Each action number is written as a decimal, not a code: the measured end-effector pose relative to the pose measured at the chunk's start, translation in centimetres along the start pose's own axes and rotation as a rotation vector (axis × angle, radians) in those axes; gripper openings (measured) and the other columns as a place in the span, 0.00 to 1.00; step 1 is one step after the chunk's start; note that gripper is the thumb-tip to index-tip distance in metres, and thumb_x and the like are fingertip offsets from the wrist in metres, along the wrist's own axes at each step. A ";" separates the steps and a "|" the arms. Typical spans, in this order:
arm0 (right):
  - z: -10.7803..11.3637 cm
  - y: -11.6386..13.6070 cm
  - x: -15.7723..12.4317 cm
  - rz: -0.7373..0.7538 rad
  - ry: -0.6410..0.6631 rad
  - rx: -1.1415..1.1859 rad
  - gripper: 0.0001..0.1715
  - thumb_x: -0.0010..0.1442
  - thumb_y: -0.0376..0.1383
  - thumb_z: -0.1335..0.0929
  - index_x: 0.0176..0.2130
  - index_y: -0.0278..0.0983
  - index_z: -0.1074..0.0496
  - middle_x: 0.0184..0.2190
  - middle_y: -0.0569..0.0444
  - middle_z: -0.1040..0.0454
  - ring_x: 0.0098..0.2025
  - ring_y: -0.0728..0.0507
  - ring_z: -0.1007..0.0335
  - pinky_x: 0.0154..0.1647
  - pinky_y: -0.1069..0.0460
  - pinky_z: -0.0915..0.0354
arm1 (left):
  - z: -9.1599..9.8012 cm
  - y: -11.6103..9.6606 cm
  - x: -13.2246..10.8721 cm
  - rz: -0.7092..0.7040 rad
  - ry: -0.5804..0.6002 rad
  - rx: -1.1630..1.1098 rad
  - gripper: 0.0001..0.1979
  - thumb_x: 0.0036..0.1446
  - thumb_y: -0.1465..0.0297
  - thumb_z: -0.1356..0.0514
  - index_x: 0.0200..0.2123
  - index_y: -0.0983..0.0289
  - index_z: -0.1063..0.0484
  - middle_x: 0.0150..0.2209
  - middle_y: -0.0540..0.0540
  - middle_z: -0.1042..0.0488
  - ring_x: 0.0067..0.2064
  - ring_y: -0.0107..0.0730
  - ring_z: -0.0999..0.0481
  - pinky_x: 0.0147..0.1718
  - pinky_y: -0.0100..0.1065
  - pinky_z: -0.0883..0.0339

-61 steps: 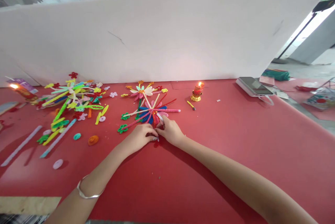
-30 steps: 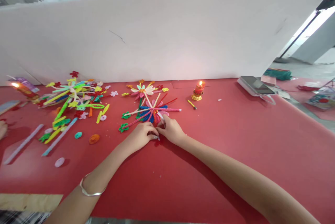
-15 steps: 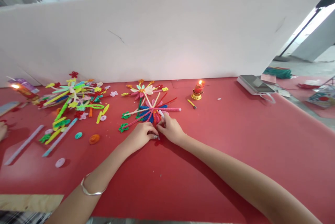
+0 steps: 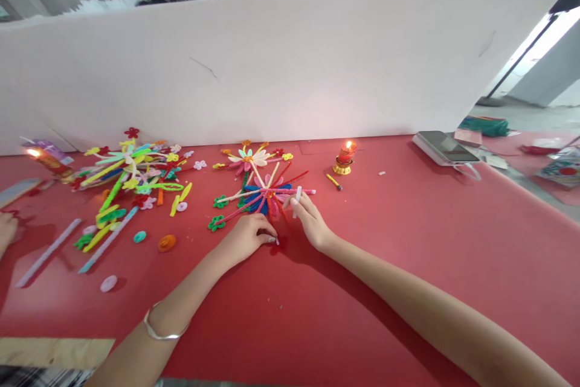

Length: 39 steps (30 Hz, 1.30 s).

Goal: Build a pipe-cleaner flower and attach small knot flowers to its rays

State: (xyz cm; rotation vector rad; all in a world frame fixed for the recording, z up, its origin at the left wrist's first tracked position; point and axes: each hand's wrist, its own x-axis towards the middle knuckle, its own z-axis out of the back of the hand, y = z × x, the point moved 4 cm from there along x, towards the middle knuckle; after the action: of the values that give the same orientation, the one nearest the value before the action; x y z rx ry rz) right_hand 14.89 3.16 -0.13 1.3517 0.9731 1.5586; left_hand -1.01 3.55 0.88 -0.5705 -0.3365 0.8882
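A loose pile of pipe-cleaner flowers [image 4: 131, 175] lies left on the red table [image 4: 408, 242]. My left hand [image 4: 247, 236] is curled, its fingertips pinching a small red piece [image 4: 278, 244] against the table. Just right, my right hand [image 4: 310, 218] has its fingers spread, touching the flower bundle [image 4: 260, 194]. A lit candle [image 4: 344, 157] stands beyond.

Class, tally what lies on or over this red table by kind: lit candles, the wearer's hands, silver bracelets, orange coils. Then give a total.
Lit candles: 2 (centre candle, left candle)
Wearer's hands: 2 (left hand, right hand)
Silver bracelet: 1
Orange coil: 1
Total: 6
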 end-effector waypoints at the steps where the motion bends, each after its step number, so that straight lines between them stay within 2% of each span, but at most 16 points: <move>1: -0.1 0.2 -0.2 -0.001 0.049 0.000 0.20 0.62 0.47 0.44 0.32 0.37 0.35 0.31 0.54 0.36 0.34 0.48 0.41 0.39 0.51 0.41 | 0.0 -0.1 0.0 -0.004 0.006 -0.002 0.06 0.49 0.77 0.38 0.28 0.62 0.23 0.30 0.50 0.28 0.33 0.27 0.28 0.36 0.28 0.36; 5: -0.8 0.5 -1.0 -0.016 0.232 -0.018 0.19 0.61 0.48 0.42 0.32 0.36 0.35 0.27 0.56 0.36 0.31 0.49 0.40 0.35 0.52 0.41 | 0.2 -0.3 -0.1 0.013 0.017 -0.007 0.08 0.48 0.79 0.39 0.29 0.61 0.23 0.30 0.50 0.27 0.33 0.27 0.28 0.37 0.28 0.36; 13: -1.5 0.0 -1.6 -0.024 0.326 -0.143 0.16 0.59 0.46 0.37 0.30 0.36 0.38 0.24 0.58 0.34 0.27 0.50 0.41 0.30 0.55 0.42 | -0.1 0.3 -0.1 0.010 -0.003 -0.035 0.05 0.49 0.76 0.39 0.28 0.63 0.23 0.30 0.51 0.28 0.32 0.28 0.28 0.35 0.29 0.35; 18: -1.8 0.3 -1.6 0.024 0.394 -0.193 0.13 0.58 0.43 0.36 0.29 0.37 0.38 0.25 0.58 0.32 0.27 0.50 0.38 0.31 0.54 0.41 | 0.0 -0.1 0.0 -0.031 -0.015 -0.020 0.05 0.49 0.77 0.40 0.26 0.64 0.25 0.28 0.50 0.28 0.31 0.27 0.30 0.34 0.29 0.36; 26: -1.9 0.7 -1.6 0.050 0.416 -0.280 0.10 0.58 0.40 0.36 0.29 0.37 0.36 0.26 0.57 0.32 0.28 0.50 0.39 0.32 0.55 0.42 | 0.1 -0.2 0.1 -0.026 -0.003 -0.005 0.05 0.49 0.77 0.40 0.24 0.65 0.27 0.27 0.50 0.31 0.30 0.26 0.31 0.31 0.27 0.39; 39: -2.0 0.5 -1.5 0.068 0.422 -0.325 0.12 0.57 0.42 0.35 0.28 0.37 0.37 0.24 0.59 0.35 0.25 0.51 0.42 0.28 0.56 0.46 | 0.0 0.0 0.1 -0.052 -0.018 0.003 0.06 0.50 0.76 0.39 0.22 0.66 0.28 0.26 0.50 0.31 0.29 0.25 0.33 0.31 0.27 0.40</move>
State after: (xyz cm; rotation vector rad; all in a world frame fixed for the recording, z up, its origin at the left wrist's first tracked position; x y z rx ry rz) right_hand 13.00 1.50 -0.48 0.8550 0.8725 2.0035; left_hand -0.93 3.62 0.92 -0.5483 -0.3649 0.8437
